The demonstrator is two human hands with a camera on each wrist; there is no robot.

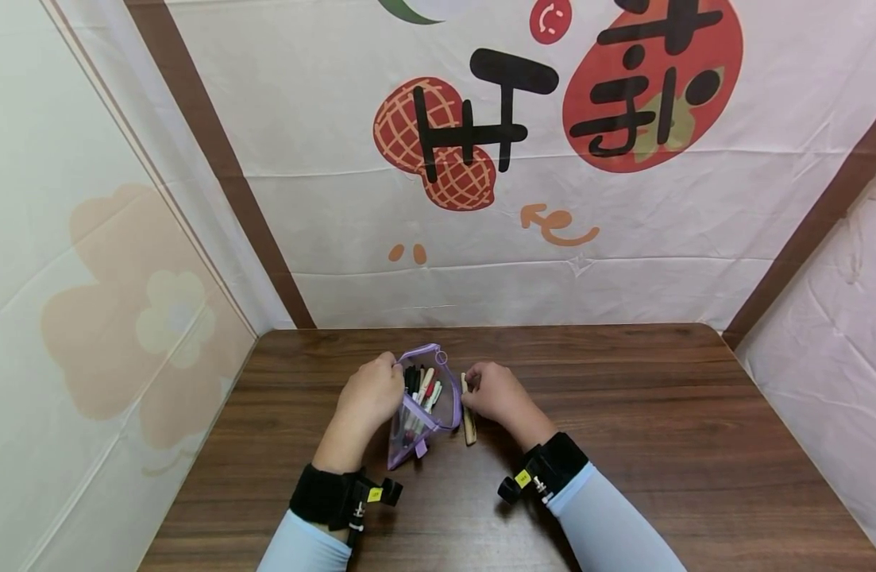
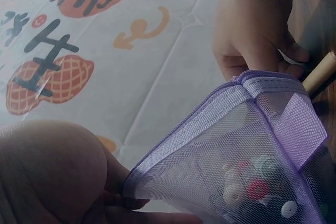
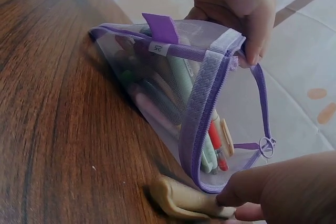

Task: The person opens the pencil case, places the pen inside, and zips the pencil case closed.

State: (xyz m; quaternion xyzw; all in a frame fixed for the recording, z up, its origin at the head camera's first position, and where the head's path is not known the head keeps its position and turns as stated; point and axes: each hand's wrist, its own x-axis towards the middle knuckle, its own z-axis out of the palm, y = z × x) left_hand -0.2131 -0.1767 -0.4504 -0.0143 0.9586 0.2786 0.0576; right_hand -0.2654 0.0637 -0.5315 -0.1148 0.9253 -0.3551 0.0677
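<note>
A purple-trimmed mesh pencil pouch [image 1: 398, 449] stands unzipped on the table, its mouth held wide. Several pens [image 1: 425, 385], among them beige, red, pale green and dark ones, lie inside it. My left hand [image 1: 369, 391] pinches the pouch's rim on the left side; in the right wrist view that hand [image 3: 236, 3] grips the zip edge from behind. To the right of the pouch, my right hand [image 1: 496, 391] holds a beige pen [image 1: 469, 429] with a clip. In the right wrist view this pen [image 3: 178, 198] lies low beside the pouch mouth, fingertips at its far end.
The brown wooden table [image 1: 659, 445] spreads around both hands. Behind it hangs a white printed curtain [image 1: 337, 238], with another fabric panel [image 1: 838, 318] at the right. Each wrist wears a black strap [image 1: 323, 496] with a small camera.
</note>
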